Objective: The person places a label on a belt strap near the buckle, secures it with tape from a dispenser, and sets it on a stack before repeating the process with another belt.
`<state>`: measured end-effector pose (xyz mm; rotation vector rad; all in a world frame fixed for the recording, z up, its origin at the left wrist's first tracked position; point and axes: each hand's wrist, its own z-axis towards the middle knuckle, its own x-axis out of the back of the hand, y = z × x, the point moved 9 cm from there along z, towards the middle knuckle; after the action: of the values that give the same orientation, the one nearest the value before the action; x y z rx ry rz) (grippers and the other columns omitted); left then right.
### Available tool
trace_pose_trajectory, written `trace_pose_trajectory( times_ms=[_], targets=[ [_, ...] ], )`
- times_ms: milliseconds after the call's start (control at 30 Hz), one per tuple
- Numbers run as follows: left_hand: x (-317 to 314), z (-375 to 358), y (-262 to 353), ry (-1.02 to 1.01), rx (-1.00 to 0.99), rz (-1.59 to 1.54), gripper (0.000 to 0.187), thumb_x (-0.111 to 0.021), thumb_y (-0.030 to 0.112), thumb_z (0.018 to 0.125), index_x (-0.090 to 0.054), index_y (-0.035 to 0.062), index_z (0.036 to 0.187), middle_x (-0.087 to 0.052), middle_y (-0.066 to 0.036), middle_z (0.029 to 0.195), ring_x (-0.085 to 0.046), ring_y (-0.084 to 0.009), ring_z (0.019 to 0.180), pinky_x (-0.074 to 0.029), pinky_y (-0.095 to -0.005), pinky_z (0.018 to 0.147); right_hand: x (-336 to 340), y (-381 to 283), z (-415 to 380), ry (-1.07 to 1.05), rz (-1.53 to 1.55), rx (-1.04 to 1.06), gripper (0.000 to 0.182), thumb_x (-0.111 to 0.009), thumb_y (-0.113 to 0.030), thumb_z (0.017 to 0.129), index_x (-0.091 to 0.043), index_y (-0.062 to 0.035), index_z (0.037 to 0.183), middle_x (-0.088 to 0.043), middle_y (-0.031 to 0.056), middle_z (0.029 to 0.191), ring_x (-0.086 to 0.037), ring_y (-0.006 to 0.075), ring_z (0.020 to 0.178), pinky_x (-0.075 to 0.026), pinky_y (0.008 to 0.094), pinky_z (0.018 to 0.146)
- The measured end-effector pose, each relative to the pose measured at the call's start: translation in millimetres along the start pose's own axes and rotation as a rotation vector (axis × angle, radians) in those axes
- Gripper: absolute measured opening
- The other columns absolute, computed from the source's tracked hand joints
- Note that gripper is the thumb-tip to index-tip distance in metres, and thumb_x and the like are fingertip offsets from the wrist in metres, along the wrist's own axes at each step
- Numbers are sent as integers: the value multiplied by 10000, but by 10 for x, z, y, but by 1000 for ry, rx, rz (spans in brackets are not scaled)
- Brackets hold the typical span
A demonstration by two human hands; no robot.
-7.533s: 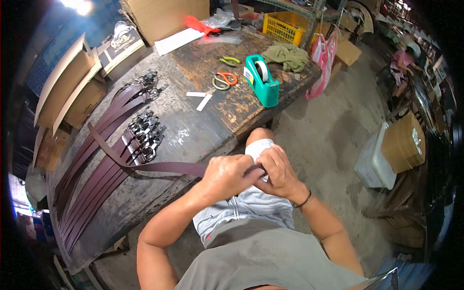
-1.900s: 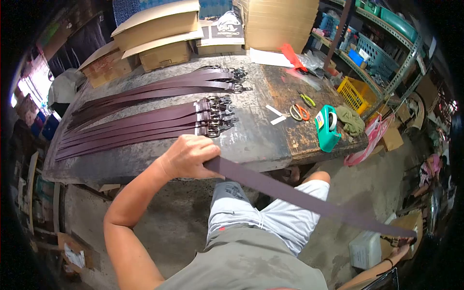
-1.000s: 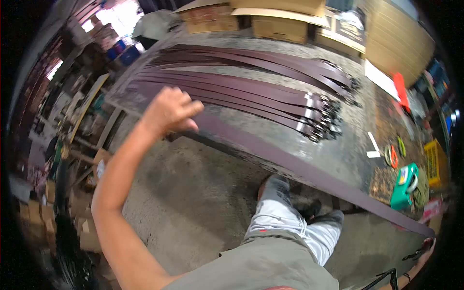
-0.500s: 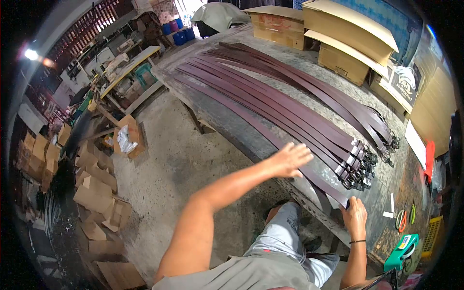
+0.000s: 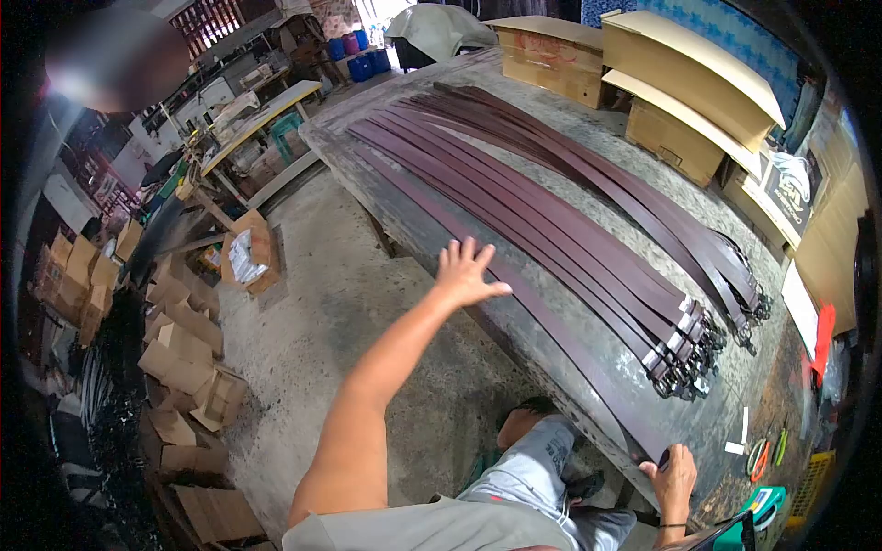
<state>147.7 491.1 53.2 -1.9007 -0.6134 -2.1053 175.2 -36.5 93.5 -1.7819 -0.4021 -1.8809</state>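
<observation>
A long grey concrete worktop (image 5: pixel 588 156) carries rows of dark maroon leather belts (image 5: pixel 551 207) lying parallel, their metal buckles (image 5: pixel 689 354) bunched at the near right end. One maroon leather strap (image 5: pixel 551 317) runs along the near edge, its long axis matching the others. The left hand (image 5: pixel 464 273) presses flat on its middle, fingers spread wide and gripping nothing. The right hand (image 5: pixel 675 473) pinches the strap's near end, so each hand governs one stretch of it.
</observation>
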Motion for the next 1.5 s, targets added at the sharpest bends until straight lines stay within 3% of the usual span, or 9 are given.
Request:
trace_pose_trajectory(
  times_ms=[100, 200, 300, 400, 500, 700, 867, 1233, 1500],
  targets=[
    [-45, 246, -538, -58, 26, -42, 875, -503, 773, 703, -361, 277, 1411, -172, -215, 1495, -130, -468, 1361, -144, -547, 1103, -101, -179, 180, -19, 67, 35, 563, -805, -374, 536, -486, -42, 861, -504, 126, 762, -523, 336, 738, -421, 421, 626],
    [174, 437, -757, 48, -82, -7, 700, -553, 648, 764, -476, 222, 1314, -277, -223, 1447, -231, -447, 1334, -192, -534, 1091, -154, -455, 521, -27, 80, 105, 556, -743, -477, 602, -508, -54, 875, -512, 115, 756, -531, 322, 728, -429, 422, 620],
    [284, 778, -1042, 4, -69, 40, 609, -554, 505, 832, -491, 133, 1311, -391, -171, 1406, -282, -338, 1344, -214, -440, 1111, -130, -714, 1021, -36, 127, 65, 452, -767, -369, 653, -534, -53, 877, -529, 120, 772, -541, 322, 737, -450, 415, 643],
    [288, 1038, -1337, 63, 74, 51, 593, -500, 434, 893, -408, 72, 1353, -349, -217, 1409, -314, -380, 1311, -275, -454, 1069, -198, -854, 1426, 39, 143, 159, 466, -757, -386, 633, -523, -72, 885, -500, 85, 747, -518, 270, 722, -429, 383, 632],
    [100, 1089, -1375, 203, -1, 82, 534, -505, 360, 911, -409, 58, 1341, -361, -225, 1385, -326, -408, 1284, -289, -468, 1053, -132, -747, 1572, -42, 178, 53, 542, -784, -333, 614, -537, -92, 1032, -496, 90, 929, -484, 270, 883, -390, 400, 762],
    [156, 196, 1028, 27, -641, -281, 486, -681, 249, 781, -546, 63, 1210, -480, -169, 1266, -400, -361, 1234, -318, -475, 1025, 19, -218, 1083, 58, 231, -57, 622, -805, -230, 608, -521, -93, 1144, -511, 125, 1069, -486, 320, 1018, -389, 423, 880],
    [14, -97, 2080, -78, -814, -429, 463, -727, 273, 729, -592, 95, 1135, -525, -112, 1164, -455, -316, 1165, -329, -485, 997, -25, -114, 1044, 127, 219, -135, 556, -778, -175, 636, -527, -101, 1126, -514, 119, 1056, -494, 323, 1006, -392, 430, 870],
    [-27, -2, 2209, -64, -851, -318, 329, -685, 187, 765, -591, 102, 1069, -517, -99, 1051, -473, -301, 1104, -336, -490, 977, -49, -120, 1095, 76, 256, -173, 500, -778, -189, 639, -532, -132, 1071, -523, 97, 964, -492, 297, 886, -384, 414, 787],
    [-7, 18, 2251, -163, -851, -300, 383, -710, 245, 737, -571, 82, 1055, -501, -113, 1070, -448, -313, 1117, -319, -522, 986, 83, -109, 1096, 42, 304, -214, 503, -750, -197, 683, -523, -118, 1124, -495, 101, 1061, -465, 311, 996, -367, 424, 882]
  ],
)
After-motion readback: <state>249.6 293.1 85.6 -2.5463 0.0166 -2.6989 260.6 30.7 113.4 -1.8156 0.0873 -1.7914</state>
